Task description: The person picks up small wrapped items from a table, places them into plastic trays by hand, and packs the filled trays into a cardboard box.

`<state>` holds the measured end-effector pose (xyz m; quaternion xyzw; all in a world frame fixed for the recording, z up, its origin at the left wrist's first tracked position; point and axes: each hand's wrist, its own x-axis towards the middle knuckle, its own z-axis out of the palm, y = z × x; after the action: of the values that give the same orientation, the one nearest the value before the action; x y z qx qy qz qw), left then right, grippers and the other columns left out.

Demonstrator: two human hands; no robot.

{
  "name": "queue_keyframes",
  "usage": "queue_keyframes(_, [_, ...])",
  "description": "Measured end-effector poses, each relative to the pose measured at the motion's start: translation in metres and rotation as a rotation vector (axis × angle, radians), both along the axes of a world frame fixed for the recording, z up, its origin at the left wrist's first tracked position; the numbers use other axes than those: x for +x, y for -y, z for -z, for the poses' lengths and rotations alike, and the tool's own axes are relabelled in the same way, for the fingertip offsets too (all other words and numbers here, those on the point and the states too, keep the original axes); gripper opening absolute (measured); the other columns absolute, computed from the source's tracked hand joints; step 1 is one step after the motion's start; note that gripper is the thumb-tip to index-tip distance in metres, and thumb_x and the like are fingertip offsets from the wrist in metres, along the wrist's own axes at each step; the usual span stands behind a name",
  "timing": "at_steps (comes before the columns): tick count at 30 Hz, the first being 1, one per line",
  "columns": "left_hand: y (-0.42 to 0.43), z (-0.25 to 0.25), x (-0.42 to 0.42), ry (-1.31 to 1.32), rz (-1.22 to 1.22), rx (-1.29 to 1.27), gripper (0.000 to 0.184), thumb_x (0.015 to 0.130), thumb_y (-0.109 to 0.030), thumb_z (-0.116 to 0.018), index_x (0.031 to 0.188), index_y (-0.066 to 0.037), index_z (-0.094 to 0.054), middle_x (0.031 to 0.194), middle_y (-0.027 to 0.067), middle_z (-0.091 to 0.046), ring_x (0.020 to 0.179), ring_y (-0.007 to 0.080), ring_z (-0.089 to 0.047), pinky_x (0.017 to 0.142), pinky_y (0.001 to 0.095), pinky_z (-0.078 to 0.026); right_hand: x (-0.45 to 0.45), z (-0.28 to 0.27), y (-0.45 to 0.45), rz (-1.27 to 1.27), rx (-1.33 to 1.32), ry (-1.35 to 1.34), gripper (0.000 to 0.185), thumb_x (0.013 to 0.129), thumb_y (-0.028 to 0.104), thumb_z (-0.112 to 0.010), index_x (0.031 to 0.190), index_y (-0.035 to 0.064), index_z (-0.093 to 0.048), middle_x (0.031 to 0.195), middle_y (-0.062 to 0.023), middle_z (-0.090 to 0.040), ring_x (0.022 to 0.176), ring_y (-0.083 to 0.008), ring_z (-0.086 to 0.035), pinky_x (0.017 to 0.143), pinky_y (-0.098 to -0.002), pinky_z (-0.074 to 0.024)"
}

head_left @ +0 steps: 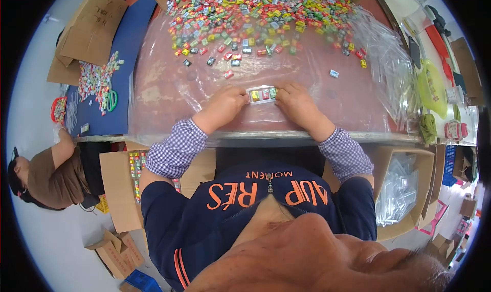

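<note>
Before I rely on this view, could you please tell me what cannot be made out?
In the head view:
Small tray ends: partly covered by left hand and right hand.
Pile of little blocks: far side cut off by top edge.
Print on those blocks: too small.

Jacket [258, 184]: orange "AUPRÉS", split by the zip [270, 185], and smaller "MOMENT", both upside down. Carton [94, 33] print, upper left: illegible.

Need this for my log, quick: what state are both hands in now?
Left hand: closed, holding the small tray's left end.
Right hand: closed, holding its right end.
</note>
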<state>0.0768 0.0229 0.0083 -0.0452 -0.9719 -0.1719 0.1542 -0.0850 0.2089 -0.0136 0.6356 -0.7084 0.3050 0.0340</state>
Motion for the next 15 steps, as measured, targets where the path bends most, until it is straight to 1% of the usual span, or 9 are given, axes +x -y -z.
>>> queue_keyframes(1, [0.000,-0.001,0.000,0.008,-0.004,-0.001,0.011,0.078,-0.007,-0.057,0.080,-0.001,-0.066,0.086,0.0136,-0.062,0.085,0.0314,-0.060,0.077,0.0400,-0.048,0.000,-0.001,0.000,-0.002,0.007,0.001,0.021,0.070,0.008,-0.067,0.088,0.0024,-0.059,0.107,-0.0135,-0.061,0.101,-0.0312,-0.057,0.088,-0.0399,-0.0463])
queue_keyframes(4, [-0.001,-0.009,-0.008,0.240,0.011,-0.141,0.011,0.076,-0.006,-0.061,0.083,-0.001,-0.067,0.089,0.0130,-0.064,0.084,0.0303,-0.061,0.073,0.0394,-0.050,0.000,-0.004,0.003,-0.013,0.021,-0.015,0.020,0.070,0.008,-0.067,0.088,0.0024,-0.059,0.105,-0.0137,-0.061,0.100,-0.0314,-0.057,0.087,-0.0403,-0.0464])
queue_keyframes(9, [0.007,-0.005,-0.018,0.240,0.021,-0.111,0.009,0.074,-0.005,-0.060,0.077,-0.001,-0.067,0.082,0.0139,-0.063,0.078,0.0319,-0.061,0.069,0.0413,-0.050,-0.003,-0.001,-0.002,0.010,0.007,-0.011,0.021,0.070,0.008,-0.067,0.088,0.0024,-0.059,0.104,-0.0142,-0.061,0.098,-0.0317,-0.057,0.086,-0.0406,-0.0464])
queue_keyframes(12, [0.014,-0.006,-0.017,0.159,0.057,-0.033,0.009,0.073,-0.006,-0.059,0.074,0.000,-0.067,0.077,0.0143,-0.062,0.074,0.0329,-0.061,0.068,0.0424,-0.050,0.000,-0.002,0.000,0.007,0.002,-0.002,0.021,0.069,0.008,-0.067,0.088,0.0023,-0.059,0.105,-0.0145,-0.061,0.098,-0.0318,-0.058,0.086,-0.0404,-0.0464])
queue_keyframes(15, [0.003,-0.002,-0.027,0.218,0.016,-0.067,0.008,0.072,-0.005,-0.060,0.074,0.000,-0.066,0.077,0.0140,-0.062,0.073,0.0329,-0.061,0.067,0.0423,-0.050,0.001,-0.002,0.002,0.009,0.032,0.008,0.022,0.069,0.008,-0.068,0.089,0.0036,-0.059,0.109,-0.0142,-0.060,0.103,-0.0317,-0.057,0.087,-0.0414,-0.0458])
